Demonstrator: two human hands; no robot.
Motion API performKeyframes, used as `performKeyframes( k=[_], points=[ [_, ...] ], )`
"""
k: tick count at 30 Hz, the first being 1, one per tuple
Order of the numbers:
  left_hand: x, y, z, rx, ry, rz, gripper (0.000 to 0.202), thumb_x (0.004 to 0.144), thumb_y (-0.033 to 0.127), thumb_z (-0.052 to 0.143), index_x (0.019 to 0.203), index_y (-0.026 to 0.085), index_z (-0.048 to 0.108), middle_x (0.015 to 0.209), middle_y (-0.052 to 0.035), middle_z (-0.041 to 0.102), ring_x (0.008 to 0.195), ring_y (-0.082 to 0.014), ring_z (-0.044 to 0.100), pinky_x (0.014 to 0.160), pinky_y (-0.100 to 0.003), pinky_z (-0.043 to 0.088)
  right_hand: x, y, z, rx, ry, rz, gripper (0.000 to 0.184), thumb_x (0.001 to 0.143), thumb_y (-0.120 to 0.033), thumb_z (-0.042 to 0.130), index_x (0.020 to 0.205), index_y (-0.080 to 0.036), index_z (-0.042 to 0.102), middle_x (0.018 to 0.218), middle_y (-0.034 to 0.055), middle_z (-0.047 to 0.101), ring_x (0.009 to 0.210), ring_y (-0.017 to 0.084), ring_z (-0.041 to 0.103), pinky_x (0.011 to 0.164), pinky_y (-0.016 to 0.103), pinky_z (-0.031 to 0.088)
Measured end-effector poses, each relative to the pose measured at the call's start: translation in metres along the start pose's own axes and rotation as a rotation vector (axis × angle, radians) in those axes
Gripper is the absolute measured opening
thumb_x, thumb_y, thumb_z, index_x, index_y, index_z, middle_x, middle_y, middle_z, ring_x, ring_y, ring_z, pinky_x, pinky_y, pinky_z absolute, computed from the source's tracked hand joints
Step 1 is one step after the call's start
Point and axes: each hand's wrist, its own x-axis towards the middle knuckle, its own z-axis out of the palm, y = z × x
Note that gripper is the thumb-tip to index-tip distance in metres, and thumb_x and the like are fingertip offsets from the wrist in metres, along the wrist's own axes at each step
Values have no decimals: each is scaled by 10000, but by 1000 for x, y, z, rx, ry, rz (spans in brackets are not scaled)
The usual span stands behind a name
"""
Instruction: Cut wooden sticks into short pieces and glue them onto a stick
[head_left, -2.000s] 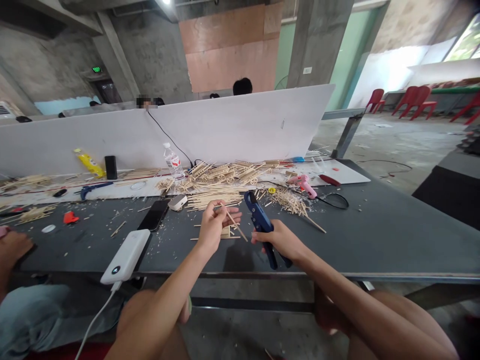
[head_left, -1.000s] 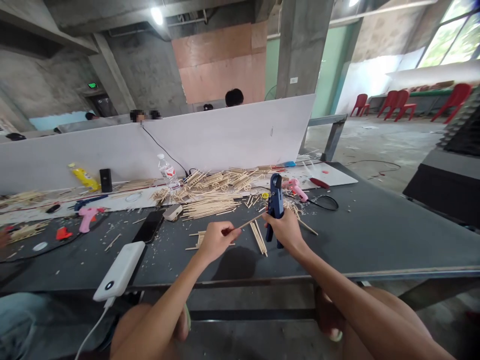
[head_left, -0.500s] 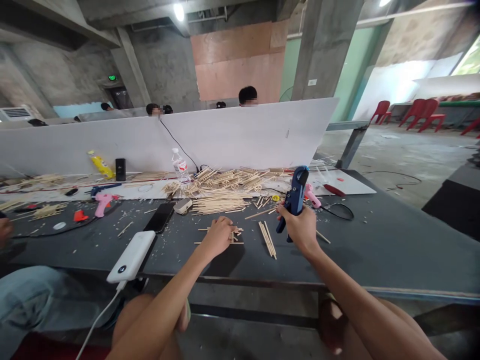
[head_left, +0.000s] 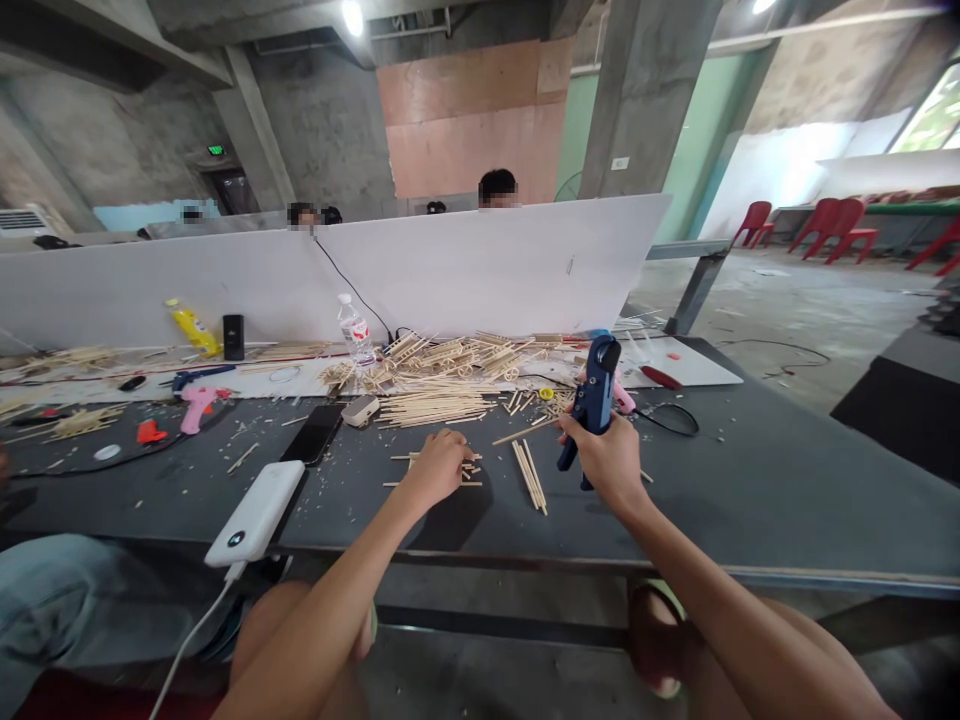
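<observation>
My right hand (head_left: 611,455) is wrapped around a dark blue hand cutter (head_left: 592,405), held upright above the table with its head pointing away from me. My left hand (head_left: 439,465) rests low over a small layout of thin wooden sticks (head_left: 397,485) and short cut pieces (head_left: 471,470). Its fingers are curled down and hide whatever lies beneath them. Between the two hands lies a small bundle of wooden sticks (head_left: 529,478). Just left of the cutter, a single thin stick (head_left: 517,434) lies at a slant, its right end near my right fingers.
Behind are a heap of stick structures (head_left: 457,355) and a row of loose sticks (head_left: 435,405). A bottle (head_left: 354,330), phone (head_left: 313,435), white power bank (head_left: 255,515) and pink glue gun (head_left: 199,405) stand or lie leftward. A white panel (head_left: 450,270) borders the back.
The view has shifted slightly. My right hand with the cutter has moved a little to the right relative to the table. My left hand has shifted slightly over the short pieces.
</observation>
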Motion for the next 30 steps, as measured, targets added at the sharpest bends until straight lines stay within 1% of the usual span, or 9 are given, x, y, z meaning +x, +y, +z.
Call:
performKeyframes(
  k=[4,8,11,17,21,23,27,30],
  points=[
    [4,0,6,-9,-11,-30,371,812,18,472,992,196,743,1042,-118,652,1045,-269,554,846,-371,435,-1,0,-8,-15,-3,0,288,712,-380,659,867,-138,676,743,83,712,624,226,683,567,302,532],
    [9,-1,8,-60,-24,-53,322,802,14,475,879,180,740,997,-106,668,1005,-255,570,859,-361,431,-2,-4,-14,-13,8,13,260,709,-362,661,856,-148,672,739,74,715,627,228,687,575,303,533],
    [12,-4,8,-77,-23,-61,296,786,2,485,834,173,723,969,-101,672,977,-234,588,854,-334,439,-1,-5,-16,-9,18,8,250,705,-357,659,849,-152,666,720,65,711,617,223,686,580,301,528],
    [20,-9,7,-118,-24,-99,191,766,60,554,719,159,710,827,-91,674,843,-195,620,775,-274,450,1,-2,-20,-8,8,2,252,699,-355,659,847,-152,663,707,60,711,604,221,687,582,298,523],
    [25,-11,7,-142,-39,-129,133,738,96,604,666,154,700,778,-79,672,752,-176,614,719,-256,439,0,0,-22,-24,7,-4,264,706,-364,662,861,-150,666,700,59,709,612,224,691,583,299,526],
    [26,-11,7,-146,-44,-138,115,720,92,620,662,153,698,782,-85,667,760,-184,607,721,-262,434,-1,1,-24,-41,8,-1,263,709,-369,665,857,-151,670,693,58,708,623,227,693,592,300,527],
    [22,-8,6,-155,-33,-146,85,698,84,641,662,146,688,886,-127,645,888,-244,587,768,-308,429,-1,6,-25,-85,12,4,268,710,-374,671,856,-150,679,685,61,708,635,234,695,607,306,523],
    [19,-6,2,-186,-7,-148,96,706,74,626,667,147,674,928,-136,632,943,-265,570,796,-332,428,0,8,-26,-86,13,-4,263,715,-370,670,862,-152,678,705,60,713,634,227,693,610,306,525]
  ],
)
